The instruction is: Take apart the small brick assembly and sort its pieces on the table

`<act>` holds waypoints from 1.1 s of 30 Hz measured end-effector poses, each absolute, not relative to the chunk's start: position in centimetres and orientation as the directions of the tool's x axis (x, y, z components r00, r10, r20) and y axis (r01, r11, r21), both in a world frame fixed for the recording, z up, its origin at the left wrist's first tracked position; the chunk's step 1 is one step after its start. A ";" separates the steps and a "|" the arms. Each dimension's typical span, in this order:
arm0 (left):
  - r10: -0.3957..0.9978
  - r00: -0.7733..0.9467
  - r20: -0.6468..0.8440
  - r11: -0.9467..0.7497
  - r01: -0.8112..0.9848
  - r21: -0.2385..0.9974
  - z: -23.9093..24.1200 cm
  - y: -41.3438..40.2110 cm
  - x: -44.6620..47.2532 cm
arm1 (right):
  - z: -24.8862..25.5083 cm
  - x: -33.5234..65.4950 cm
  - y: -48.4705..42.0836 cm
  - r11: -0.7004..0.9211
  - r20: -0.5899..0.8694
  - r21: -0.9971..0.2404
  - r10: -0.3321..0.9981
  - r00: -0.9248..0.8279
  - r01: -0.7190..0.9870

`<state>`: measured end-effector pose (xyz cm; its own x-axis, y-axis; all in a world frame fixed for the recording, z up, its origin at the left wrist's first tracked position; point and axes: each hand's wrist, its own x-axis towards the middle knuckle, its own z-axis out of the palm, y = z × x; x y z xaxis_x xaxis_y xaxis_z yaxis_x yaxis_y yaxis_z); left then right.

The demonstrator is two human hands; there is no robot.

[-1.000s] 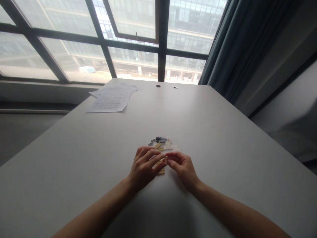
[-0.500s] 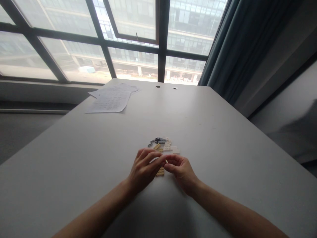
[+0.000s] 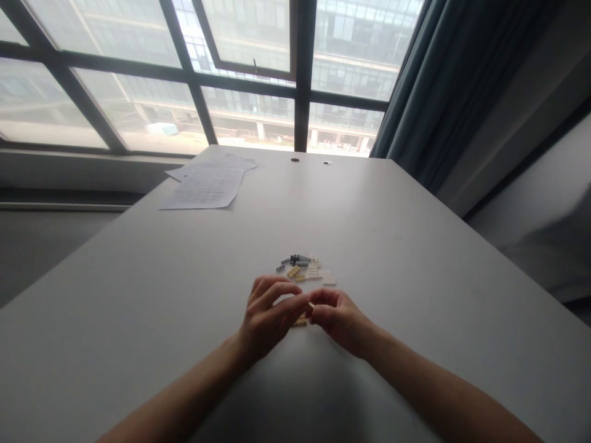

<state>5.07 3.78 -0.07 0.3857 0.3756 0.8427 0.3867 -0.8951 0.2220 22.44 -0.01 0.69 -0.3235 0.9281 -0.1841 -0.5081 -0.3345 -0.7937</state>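
My left hand and my right hand meet fingertip to fingertip above the table. Between the right thumb and forefinger shows a sliver of a small pale yellow toy brick, mostly hidden by the fingers. The left hand's thumb and forefinger are pressed together beside it; whether they grip the same brick is hidden. Under the hands, a tan studded plate shows in part. Just beyond lie a yellow studded brick, white studded pieces, flat white pieces and several dark grey pieces.
The white table stretches away to the windows. Sheets of printed paper lie at its far left. Two round holes, one of them a dark hole, are near the far edge. A dark curtain hangs at the right.
Both hands have shifted slightly and stay joined at the fingertips. Less of the tan plate beneath them shows now. The loose pieces beyond lie as before.
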 end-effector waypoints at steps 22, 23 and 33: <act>0.636 0.575 0.514 -0.710 0.697 0.098 -2.1 7.9 2.6 | -1.4 26.9 2.1 0.326 0.215 -0.600 0.945 -0.246 0.730; 0.628 0.584 0.514 -0.714 0.695 0.084 -2.2 7.9 2.6 | -1.4 26.9 2.1 0.324 0.216 -0.594 0.946 -0.241 0.736; 0.593 0.605 0.531 -0.730 0.683 0.038 -1.7 8.0 3.4 | -1.4 27.0 1.9 0.308 0.248 -0.516 0.947 -0.204 0.799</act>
<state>3.40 7.95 -1.71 0.6050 0.5932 0.5311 0.6826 -0.7299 0.0378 27.04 1.87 -1.36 -0.2040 0.9469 0.2484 0.7994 0.3076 -0.5161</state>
